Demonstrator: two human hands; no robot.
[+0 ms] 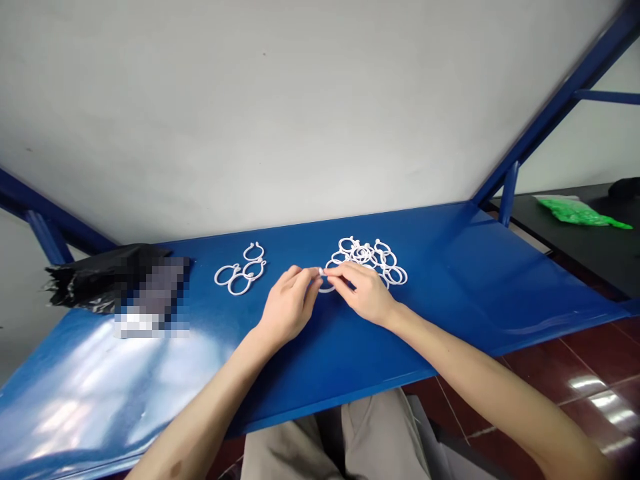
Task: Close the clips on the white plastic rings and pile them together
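My left hand (290,301) and my right hand (364,291) meet over the middle of the blue table, their fingertips pinched at a small white knob. Below the fingertips shows the lower curve of a white plastic ring (327,290); the fingers hide the rest of it. A heap of similar white rings (361,253) lies just behind and beside my right hand, partly covered by it. To the left of my left hand, several more rings (240,285) rest in a small group. One ring (253,252) there has a gap with a knob at each end.
A black plastic bag (100,273) lies on the left of the blue table (450,267), beside a pixelated patch. Blue metal bars (509,193) rise at both ends, and a pale wall stands behind. At right, a green packet (575,211) lies on a black surface.
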